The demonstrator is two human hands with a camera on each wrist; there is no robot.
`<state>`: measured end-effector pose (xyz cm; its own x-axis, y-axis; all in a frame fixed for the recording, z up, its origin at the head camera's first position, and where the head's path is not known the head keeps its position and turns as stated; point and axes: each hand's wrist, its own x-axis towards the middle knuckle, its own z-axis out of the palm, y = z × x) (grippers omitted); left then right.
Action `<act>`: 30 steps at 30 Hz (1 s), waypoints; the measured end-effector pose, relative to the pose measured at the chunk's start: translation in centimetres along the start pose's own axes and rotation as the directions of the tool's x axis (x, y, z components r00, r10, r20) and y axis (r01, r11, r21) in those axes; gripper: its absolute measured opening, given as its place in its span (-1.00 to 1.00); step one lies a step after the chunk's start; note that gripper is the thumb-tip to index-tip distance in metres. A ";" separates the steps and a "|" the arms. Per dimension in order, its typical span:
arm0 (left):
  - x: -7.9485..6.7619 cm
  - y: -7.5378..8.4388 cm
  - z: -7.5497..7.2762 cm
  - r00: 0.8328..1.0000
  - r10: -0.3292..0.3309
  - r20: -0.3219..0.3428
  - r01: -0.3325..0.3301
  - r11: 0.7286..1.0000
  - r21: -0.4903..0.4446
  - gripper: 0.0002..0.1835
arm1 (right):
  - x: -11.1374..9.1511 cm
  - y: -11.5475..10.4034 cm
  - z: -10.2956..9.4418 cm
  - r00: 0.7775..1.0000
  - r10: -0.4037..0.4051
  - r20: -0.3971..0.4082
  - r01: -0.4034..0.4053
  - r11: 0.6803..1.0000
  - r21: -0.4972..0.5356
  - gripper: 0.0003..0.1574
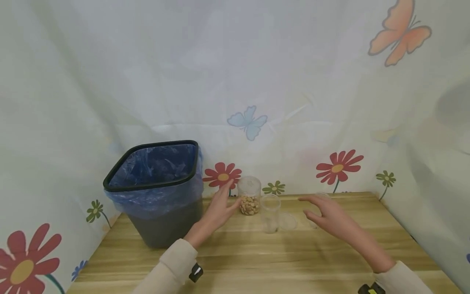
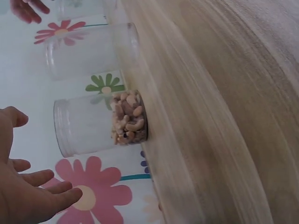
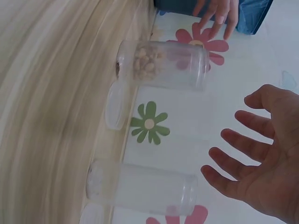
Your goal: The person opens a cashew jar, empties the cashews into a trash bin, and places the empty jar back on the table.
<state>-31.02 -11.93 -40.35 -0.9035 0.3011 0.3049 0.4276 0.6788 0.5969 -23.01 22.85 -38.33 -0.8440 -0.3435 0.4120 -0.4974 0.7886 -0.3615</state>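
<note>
A clear jar of nuts (image 1: 249,205), filled to about half or less, stands upright near the back of the table. My left hand (image 1: 217,208) hovers just left of it, fingers spread and apart from the jar in the left wrist view. Right of the nuts stands a clear jar (image 1: 270,216) with no nuts visible in it, and beside that lies a clear round lid (image 1: 288,221). My right hand (image 1: 330,216) is in the air with fingers loosely bent, holding nothing. Another clear jar (image 3: 145,187) stands near it, partly hidden by that hand in the head view.
On the left of the wooden table (image 1: 249,265) stands a grey bin (image 1: 169,222) lined with a blue bag (image 1: 154,200). A second lid (image 3: 92,215) shows at the right wrist view's lower edge. Printed cloth (image 1: 183,73) hangs behind and at the sides.
</note>
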 end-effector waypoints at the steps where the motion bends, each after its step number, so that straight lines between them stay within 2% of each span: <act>1: 0.0 -0.2 0.0 1.000 -0.002 -0.002 0.002 1.000 -0.014 -0.14 | 0.2 -0.2 0.1 1.000 -0.005 -0.002 0.006 1.000 0.006 -0.55; 6: 0.2 -0.9 0.7 0.999 -0.045 -0.006 0.044 0.994 -0.098 -0.08 | 1.3 -1.1 0.6 0.999 -0.035 -0.016 0.036 0.999 0.017 -0.54; 10: 0.4 -1.6 1.8 0.995 -0.097 -0.018 0.093 0.984 -0.149 0.01 | 2.2 -2.2 0.7 1.000 -0.025 -0.001 0.025 0.999 0.028 -0.51; 16: 1.0 -2.7 3.5 0.987 -0.157 -0.032 0.146 0.963 -0.227 0.04 | 4.2 -3.8 0.7 0.999 0.001 0.035 -0.005 0.994 0.114 -0.45; 25: 2.4 -3.6 5.4 0.985 -0.170 -0.023 0.152 0.928 -0.340 0.12 | 7.4 -6.0 1.4 0.997 -0.004 0.072 -0.009 0.983 0.181 -0.42; 30: 3.2 -4.4 6.6 0.986 -0.167 -0.010 0.150 0.906 -0.396 0.09 | 8.9 -6.8 2.2 0.996 0.007 0.092 -0.025 0.981 0.194 -0.42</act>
<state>-35.94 -9.55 -46.90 -0.9620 0.1767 0.2083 0.2631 0.3952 0.8801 -27.59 13.30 -34.00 -0.8625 -0.3833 0.3304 -0.5055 0.6831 -0.5272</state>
